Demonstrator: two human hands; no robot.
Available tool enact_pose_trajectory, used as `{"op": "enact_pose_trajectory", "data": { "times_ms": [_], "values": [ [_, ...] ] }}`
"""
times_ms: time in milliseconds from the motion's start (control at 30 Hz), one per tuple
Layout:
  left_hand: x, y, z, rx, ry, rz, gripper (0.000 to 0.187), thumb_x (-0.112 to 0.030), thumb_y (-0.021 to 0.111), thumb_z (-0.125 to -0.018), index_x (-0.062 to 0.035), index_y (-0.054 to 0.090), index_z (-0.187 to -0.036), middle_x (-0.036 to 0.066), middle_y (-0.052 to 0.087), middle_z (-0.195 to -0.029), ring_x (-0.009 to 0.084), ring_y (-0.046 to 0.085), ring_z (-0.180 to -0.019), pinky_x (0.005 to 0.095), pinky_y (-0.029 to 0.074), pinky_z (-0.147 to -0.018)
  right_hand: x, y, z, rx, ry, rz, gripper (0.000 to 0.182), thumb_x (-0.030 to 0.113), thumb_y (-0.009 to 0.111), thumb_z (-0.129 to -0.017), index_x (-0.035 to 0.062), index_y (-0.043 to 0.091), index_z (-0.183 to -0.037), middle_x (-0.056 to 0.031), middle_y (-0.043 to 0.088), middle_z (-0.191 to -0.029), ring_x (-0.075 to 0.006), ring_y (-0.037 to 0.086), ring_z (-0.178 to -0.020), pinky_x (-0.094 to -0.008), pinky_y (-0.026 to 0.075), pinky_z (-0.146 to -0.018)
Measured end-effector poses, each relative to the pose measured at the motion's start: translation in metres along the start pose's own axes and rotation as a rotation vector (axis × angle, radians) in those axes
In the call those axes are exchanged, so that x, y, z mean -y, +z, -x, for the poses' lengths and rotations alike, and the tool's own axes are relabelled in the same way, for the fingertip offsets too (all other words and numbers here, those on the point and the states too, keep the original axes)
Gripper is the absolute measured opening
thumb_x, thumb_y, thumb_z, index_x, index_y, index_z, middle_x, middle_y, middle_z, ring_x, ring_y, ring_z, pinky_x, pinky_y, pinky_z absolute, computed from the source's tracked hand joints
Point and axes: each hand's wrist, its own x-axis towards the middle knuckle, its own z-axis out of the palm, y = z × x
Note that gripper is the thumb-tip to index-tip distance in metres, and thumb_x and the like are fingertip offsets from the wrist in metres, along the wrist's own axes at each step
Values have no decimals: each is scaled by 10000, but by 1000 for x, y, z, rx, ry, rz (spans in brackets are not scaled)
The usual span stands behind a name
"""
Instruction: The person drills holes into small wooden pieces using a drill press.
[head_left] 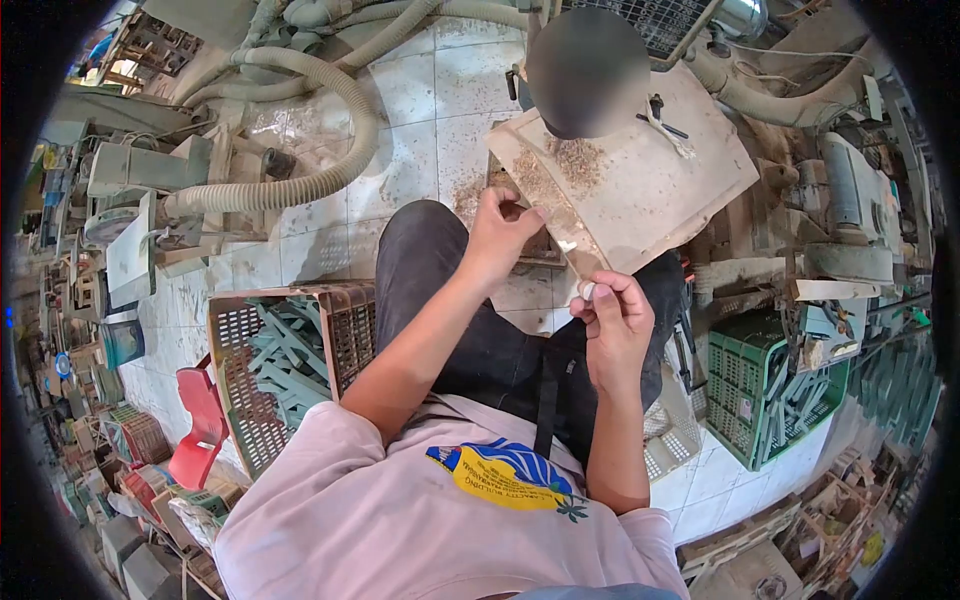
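Note:
My left hand point(503, 235) is at the left edge of a worn, pale board point(690, 185) strewn with brown shavings point(575, 165). Its fingers are curled and the thumb points toward the board; anything between them is too small to make out. Nearer my body, my right hand point(618, 318) pinches a small white piece point(587, 290) between thumb and fingertips, just off the board's near corner. A dark tool and a pale tassel-like bundle point(668, 130) lie on the board. A round blurred patch covers the board's far side.
To my left, a brown plastic crate point(225, 370) holds grey-green strips point(285, 360), beside a red chair point(200, 425). A green crate point(735, 385) with similar strips stands at right. A thick ribbed hose point(330, 90) curves over the tiled floor point(400, 150). Machines line both sides.

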Motion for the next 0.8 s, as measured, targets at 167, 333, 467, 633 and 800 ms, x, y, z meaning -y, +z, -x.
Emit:
{"op": "enact_pose_trajectory", "data": {
  "times_ms": [167,333,467,633,800],
  "values": [
    [-8,-22,18,-70,189,-161,282,-137,736,-946,-14,563,-1132,57,637,-1021,132,616,-870,281,504,-764,5,15,-8,-53,-11,21,205,87,647,-1031,-59,651,-1175,-89,709,-977,-190,732,-905,-319,608,-804],
    [-38,-18,58,363,672,-319,258,-60,796,-861,-28,693,-1096,68,700,-934,160,669,-843,302,524,-762,8,22,-11,-13,-33,83,213,56,691,-999,-57,666,-1178,-89,723,-1009,-153,711,-910,-289,585,-808],
    [-47,-16,59,369,588,-332,248,-17,824,-807,-37,721,-1032,88,718,-926,185,686,-842,316,530,-767,2,15,-15,57,-101,214,180,64,715,-987,-37,702,-1135,-56,731,-1005,-91,652,-863,-233,521,-795],
    [-51,-16,45,293,640,-465,216,-46,825,-773,-46,737,-971,88,708,-927,251,693,-875,351,530,-800,10,18,-17,57,-65,279,151,88,717,-990,-27,716,-1089,-41,728,-1004,-90,649,-869,-232,519,-799],
    [-42,-3,6,-176,710,-658,252,-121,849,-713,-98,758,-946,122,642,-1234,322,604,-1190,471,427,-1007,11,21,-19,78,-46,225,179,111,704,-1002,-37,702,-1103,-65,718,-1034,-128,683,-901,-267,550,-830]
  ]
}}
